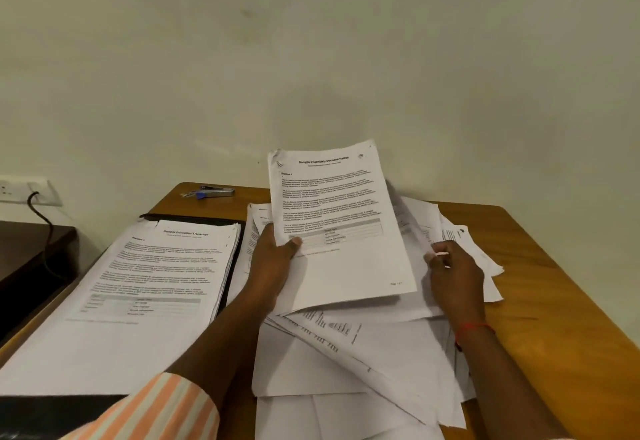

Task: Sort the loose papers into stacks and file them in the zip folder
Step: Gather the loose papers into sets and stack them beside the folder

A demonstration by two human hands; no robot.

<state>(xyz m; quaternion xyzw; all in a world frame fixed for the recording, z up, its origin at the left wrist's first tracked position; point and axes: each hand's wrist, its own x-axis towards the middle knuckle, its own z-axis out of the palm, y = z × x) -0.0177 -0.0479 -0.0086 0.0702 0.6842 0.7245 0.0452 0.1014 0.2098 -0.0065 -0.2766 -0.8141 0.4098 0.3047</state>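
My left hand (pixel 273 259) grips the left edge of a printed sheet headed "Sample Internship Documentation" (pixel 339 231), lifted and tilted above the loose paper pile (pixel 346 363). My right hand (pixel 453 273) pinches the edge of another sheet (pixel 420 224) in the pile just right of the lifted one. A neat stack topped by "Sample Education Transcript" (pixel 149 287) lies to the left on the black zip folder (pixel 235 249), whose edge shows beside and behind it.
The wooden table (pixel 554 301) holds everything and stands against a pale wall. A stapler with a blue part (pixel 207 192) lies at the back edge. A wall socket with a black cable (pixel 34 197) and a dark side surface (pixel 31 252) are at the left.
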